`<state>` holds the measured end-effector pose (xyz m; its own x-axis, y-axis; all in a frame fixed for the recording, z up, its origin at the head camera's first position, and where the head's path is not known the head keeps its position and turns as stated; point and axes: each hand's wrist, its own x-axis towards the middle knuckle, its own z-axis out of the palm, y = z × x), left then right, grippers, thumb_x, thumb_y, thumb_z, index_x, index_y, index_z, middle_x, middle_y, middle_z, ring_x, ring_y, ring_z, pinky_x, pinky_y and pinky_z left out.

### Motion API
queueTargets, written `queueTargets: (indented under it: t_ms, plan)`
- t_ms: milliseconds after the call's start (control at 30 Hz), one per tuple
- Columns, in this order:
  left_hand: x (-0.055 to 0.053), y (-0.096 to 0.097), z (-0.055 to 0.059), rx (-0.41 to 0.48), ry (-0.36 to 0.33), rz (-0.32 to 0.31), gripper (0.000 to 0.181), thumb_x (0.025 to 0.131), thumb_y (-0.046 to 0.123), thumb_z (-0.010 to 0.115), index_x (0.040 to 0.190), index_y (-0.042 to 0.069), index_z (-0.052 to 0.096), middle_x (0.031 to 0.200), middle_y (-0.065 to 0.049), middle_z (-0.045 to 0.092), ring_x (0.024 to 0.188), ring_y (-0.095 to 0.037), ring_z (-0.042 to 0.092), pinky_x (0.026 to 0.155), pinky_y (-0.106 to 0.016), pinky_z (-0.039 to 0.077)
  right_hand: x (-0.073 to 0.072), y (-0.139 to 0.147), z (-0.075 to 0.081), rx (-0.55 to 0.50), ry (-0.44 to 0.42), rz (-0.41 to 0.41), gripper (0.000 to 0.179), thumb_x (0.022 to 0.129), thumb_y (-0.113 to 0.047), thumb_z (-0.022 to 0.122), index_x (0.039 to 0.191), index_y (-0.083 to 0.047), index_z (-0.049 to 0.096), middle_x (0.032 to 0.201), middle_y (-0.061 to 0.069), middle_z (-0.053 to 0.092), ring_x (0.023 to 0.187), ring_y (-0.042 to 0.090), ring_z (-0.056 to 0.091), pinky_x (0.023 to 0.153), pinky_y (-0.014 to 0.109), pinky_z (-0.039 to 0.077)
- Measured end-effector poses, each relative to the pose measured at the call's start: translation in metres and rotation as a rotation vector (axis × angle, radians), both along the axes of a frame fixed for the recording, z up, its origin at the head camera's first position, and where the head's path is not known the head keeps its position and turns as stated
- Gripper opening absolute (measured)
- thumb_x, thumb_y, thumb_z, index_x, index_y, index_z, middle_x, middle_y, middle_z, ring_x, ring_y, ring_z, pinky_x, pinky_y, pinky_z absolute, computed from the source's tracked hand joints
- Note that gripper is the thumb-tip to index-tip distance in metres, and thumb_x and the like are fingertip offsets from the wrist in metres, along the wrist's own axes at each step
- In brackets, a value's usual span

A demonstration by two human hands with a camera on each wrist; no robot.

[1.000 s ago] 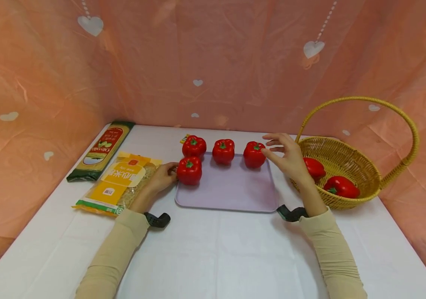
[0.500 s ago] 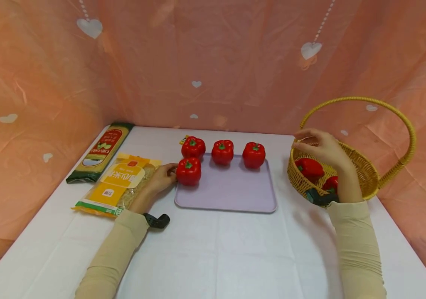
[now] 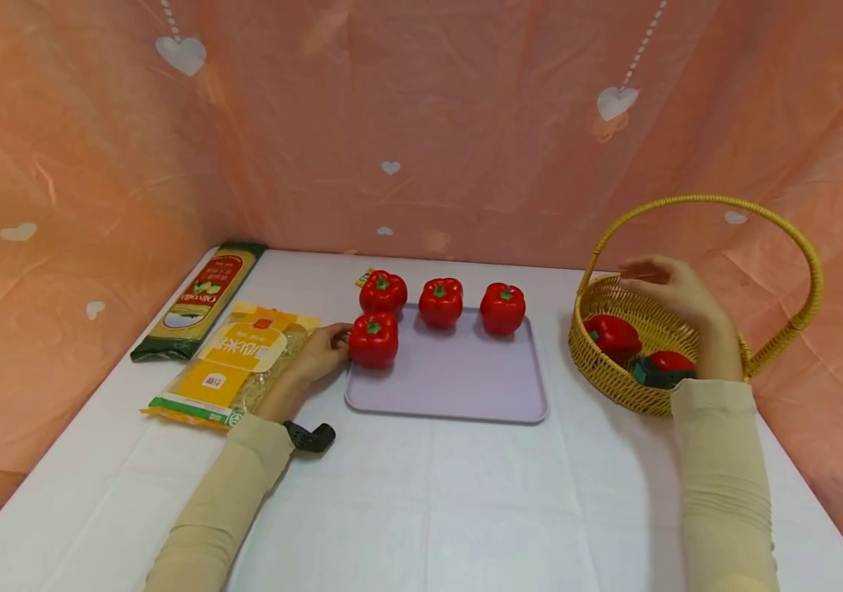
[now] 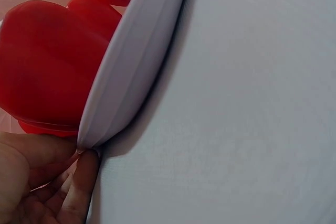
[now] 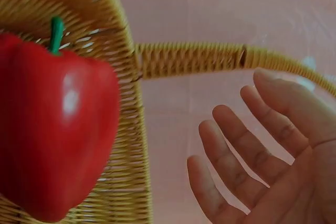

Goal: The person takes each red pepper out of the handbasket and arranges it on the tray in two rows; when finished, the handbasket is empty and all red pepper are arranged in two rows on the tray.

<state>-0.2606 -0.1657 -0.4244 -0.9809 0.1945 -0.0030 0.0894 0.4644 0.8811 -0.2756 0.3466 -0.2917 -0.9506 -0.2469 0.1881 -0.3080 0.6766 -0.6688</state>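
Observation:
At the left edge of the lilac tray rests my left hand. The left wrist view shows its thumb and a finger pinching the tray rim, close beside a red bell pepper. More red bell peppers stand along the back of the tray, among them a middle one and a right one. Above the wicker basket hovers my right hand, fingers spread and holding nothing. In the basket lie a red bell pepper and another, partly hidden by the wrist camera.
A yellow bag of noodles lies left of the tray, with a green and red packet beyond it. The basket's tall handle arches over the right side. A pink curtain hangs behind the white table.
My right hand has moved right, from beside the tray's right-hand bell pepper to above the basket. My left hand and the bell peppers on the tray have stayed where they were.

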Motion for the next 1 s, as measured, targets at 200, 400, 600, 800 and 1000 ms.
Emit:
queueTargets:
  t_ms: [200, 400, 600, 800, 1000]
  plan:
    - [0.0, 0.001, 0.0, 0.004, -0.019, 0.002, 0.043, 0.086, -0.003, 0.051, 0.128, -0.011, 0.046, 0.102, -0.02, 0.055, 0.089, -0.024, 0.049, 0.074, -0.026, 0.047, -0.003, 0.009, -0.005, 0.043, -0.088, -0.004, 0.046, 0.092, -0.026, 0.058, 0.13, -0.002, 0.05, 0.125, 0.018, 0.052, 0.096, -0.001, 0.051, 0.076, 0.008, 0.043]
    - [0.0, 0.002, 0.003, -0.007, -0.006, 0.0, 0.043, 0.086, -0.003, 0.051, 0.128, -0.011, 0.046, 0.101, -0.02, 0.056, 0.088, -0.024, 0.049, 0.074, -0.027, 0.047, -0.01, 0.018, -0.013, -0.012, -0.232, 0.068, 0.051, 0.093, -0.024, 0.055, 0.137, -0.003, 0.04, 0.132, 0.014, 0.046, 0.104, 0.0, 0.048, 0.081, 0.01, 0.043]
    - [-0.001, 0.001, 0.003, -0.009, 0.001, -0.004, 0.042, 0.086, -0.002, 0.051, 0.127, -0.011, 0.047, 0.099, -0.019, 0.056, 0.087, -0.023, 0.049, 0.073, -0.026, 0.046, -0.016, 0.025, -0.026, -0.15, -0.37, 0.201, 0.052, 0.095, -0.014, 0.052, 0.14, 0.001, 0.032, 0.134, 0.01, 0.046, 0.11, 0.0, 0.05, 0.087, 0.019, 0.046]
    - [-0.001, 0.001, 0.001, -0.004, -0.01, 0.003, 0.043, 0.087, -0.002, 0.052, 0.128, -0.011, 0.046, 0.101, -0.019, 0.056, 0.09, -0.024, 0.049, 0.075, -0.027, 0.046, -0.018, 0.027, -0.036, -0.093, -0.529, 0.29, 0.061, 0.094, -0.017, 0.052, 0.144, -0.001, 0.021, 0.145, 0.021, 0.027, 0.118, 0.012, 0.041, 0.093, 0.033, 0.044]
    - [-0.001, 0.0, 0.0, -0.002, -0.027, 0.011, 0.042, 0.088, -0.001, 0.052, 0.129, -0.01, 0.046, 0.103, -0.019, 0.055, 0.091, -0.024, 0.048, 0.075, -0.026, 0.046, -0.017, 0.027, -0.039, -0.037, -0.65, 0.288, 0.069, 0.09, -0.019, 0.057, 0.145, -0.003, 0.018, 0.141, 0.022, 0.027, 0.118, 0.029, 0.038, 0.095, 0.042, 0.043]
